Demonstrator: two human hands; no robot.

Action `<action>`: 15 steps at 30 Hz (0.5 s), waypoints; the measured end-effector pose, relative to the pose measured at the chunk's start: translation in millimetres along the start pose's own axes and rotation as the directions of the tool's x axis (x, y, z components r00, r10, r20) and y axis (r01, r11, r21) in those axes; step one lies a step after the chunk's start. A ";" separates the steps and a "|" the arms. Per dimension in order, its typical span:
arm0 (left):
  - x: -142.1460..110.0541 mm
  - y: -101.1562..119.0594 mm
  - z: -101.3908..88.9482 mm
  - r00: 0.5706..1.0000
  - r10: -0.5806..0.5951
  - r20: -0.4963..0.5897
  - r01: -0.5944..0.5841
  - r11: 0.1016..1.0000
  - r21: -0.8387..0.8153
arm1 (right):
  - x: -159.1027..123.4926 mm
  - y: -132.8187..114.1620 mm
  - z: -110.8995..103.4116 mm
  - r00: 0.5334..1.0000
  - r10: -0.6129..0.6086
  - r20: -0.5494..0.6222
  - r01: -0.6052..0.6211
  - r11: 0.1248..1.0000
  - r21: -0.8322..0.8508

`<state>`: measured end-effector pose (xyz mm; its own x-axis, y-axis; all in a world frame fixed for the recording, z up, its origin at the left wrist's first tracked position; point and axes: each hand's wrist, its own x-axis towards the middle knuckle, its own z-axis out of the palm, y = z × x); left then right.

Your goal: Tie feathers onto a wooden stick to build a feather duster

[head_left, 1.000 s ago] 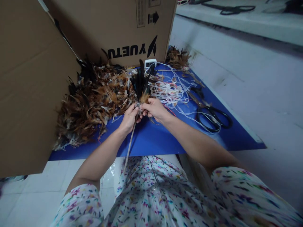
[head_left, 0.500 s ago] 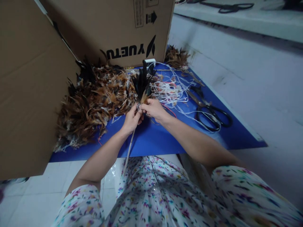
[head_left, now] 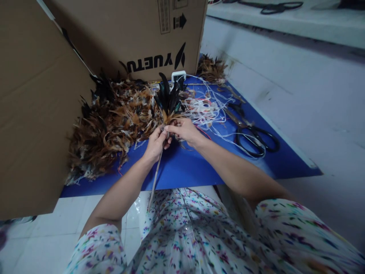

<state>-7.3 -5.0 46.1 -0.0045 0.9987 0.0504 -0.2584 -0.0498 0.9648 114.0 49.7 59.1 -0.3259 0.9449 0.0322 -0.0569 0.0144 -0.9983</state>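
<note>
Both hands meet over the blue table, close round the base of a feather bunch (head_left: 169, 99) with dark tips and brown lower feathers. A thin stick (head_left: 155, 178) runs from beneath them down past the table's front edge. My left hand (head_left: 155, 144) is closed round the stick just under the feathers. My right hand (head_left: 184, 130) is closed too, its thumb and fingers pinching the feathers at the bunch's base. The fingertips partly hide where feathers and stick join.
A big heap of brown feathers (head_left: 108, 129) lies at left beside cardboard boxes (head_left: 159, 23). White strings (head_left: 203, 110) and black-handled scissors (head_left: 251, 139) lie to the right on the blue table (head_left: 196, 171). Another feather pile (head_left: 211, 68) sits at the back by the wall.
The feather bunch has spread out and shifted a little left, with more brown feathers showing at its base. My right fingers have moved slightly at the join; both hands keep their hold.
</note>
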 end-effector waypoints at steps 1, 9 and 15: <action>-0.2 0.5 0.4 1.000 -0.001 -0.001 0.001 1.000 -0.006 | 0.4 1.4 0.1 1.000 -0.022 -0.016 0.021 1.000 -0.021; -1.0 -1.8 0.2 1.000 0.011 0.026 -0.011 1.000 -0.019 | 1.1 10.9 -0.5 0.978 -0.200 -0.058 0.191 0.972 -0.135; -0.6 -2.0 0.0 1.000 -0.007 -0.003 0.007 1.000 -0.017 | 0.1 10.5 -1.6 0.977 -0.197 -0.083 0.181 0.969 -0.171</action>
<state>-6.8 -5.5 44.1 -0.0056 0.9991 0.0427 -0.2744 -0.0426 0.9607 114.8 50.5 48.6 -0.2288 0.9474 0.2238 0.0474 0.2405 -0.9695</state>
